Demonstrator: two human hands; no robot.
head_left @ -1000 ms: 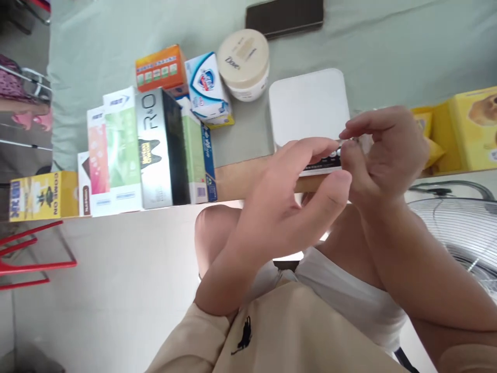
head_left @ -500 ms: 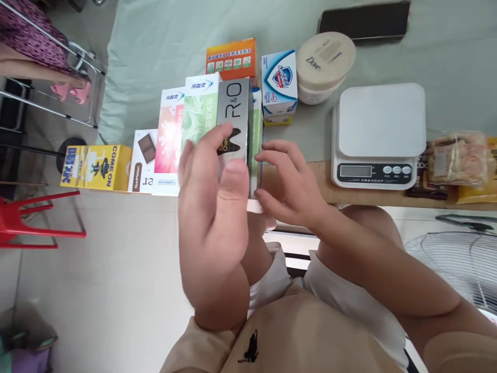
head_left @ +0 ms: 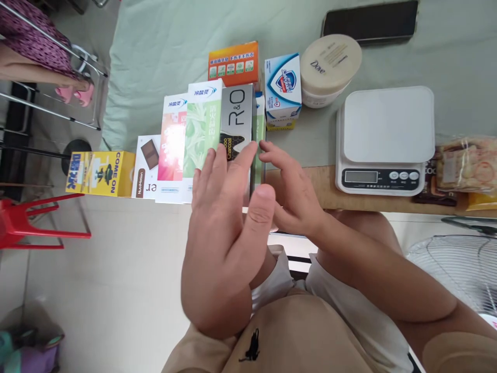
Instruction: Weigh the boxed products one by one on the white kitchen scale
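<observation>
While the left hand point(head_left: 227, 243) reaches up to the near side of the silver box point(head_left: 237, 111) and the green and white box point(head_left: 204, 122), its back faces up. Its fingers are open and long, and its thumb sticks out to the right. The right hand point(head_left: 297, 197) comes in from the right, bent at the wrist, by the thin green box point(head_left: 259, 122). Its fingers are open and a bit curled. I can't tell if either hand touches a box. All three boxes stand in the left row, at the near edge of the table point(head_left: 458, 67). Before, both hands were by the white scale point(head_left: 388, 124); now they are left of it, and its front shows.
</observation>
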